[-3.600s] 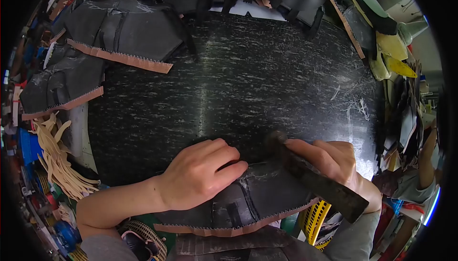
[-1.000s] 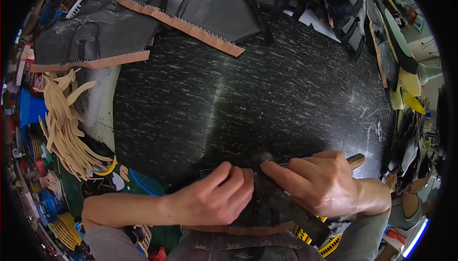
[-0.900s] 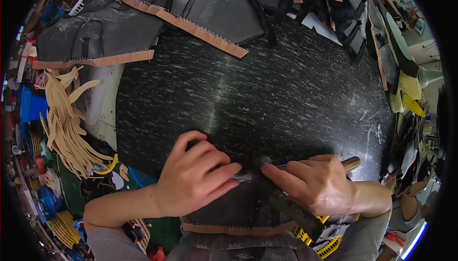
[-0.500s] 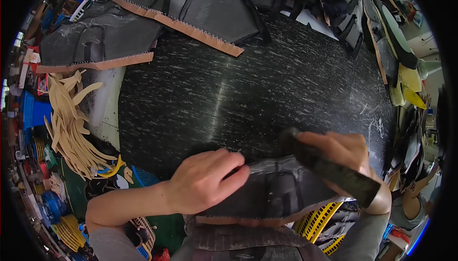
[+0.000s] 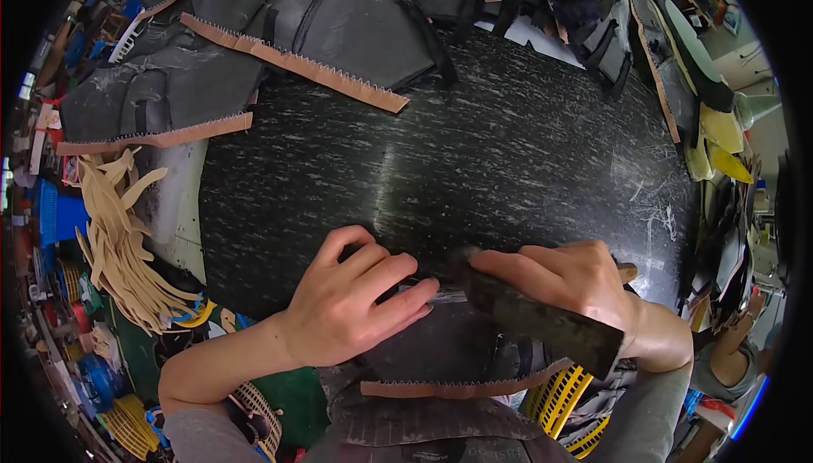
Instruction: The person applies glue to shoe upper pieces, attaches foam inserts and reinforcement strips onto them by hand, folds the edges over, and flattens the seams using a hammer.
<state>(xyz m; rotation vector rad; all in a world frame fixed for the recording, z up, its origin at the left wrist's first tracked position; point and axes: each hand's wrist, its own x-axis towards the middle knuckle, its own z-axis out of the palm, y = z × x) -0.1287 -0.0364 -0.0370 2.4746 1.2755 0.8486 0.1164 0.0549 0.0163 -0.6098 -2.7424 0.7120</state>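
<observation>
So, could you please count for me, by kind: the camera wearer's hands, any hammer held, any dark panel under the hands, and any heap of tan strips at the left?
Hands: 2 (left hand, right hand)
Held hammer: 1
Dark panel under the hands: 1
Heap of tan strips: 1
Total: 5

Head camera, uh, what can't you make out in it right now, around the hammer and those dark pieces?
All in the head view:
- hammer handle: mostly hidden by the right hand.
- near dark piece, upper edge: partly covered by the left hand and hammer.
- far dark pieces: cut off by the top edge.
- lettering on the clothing: too small to read.
</observation>
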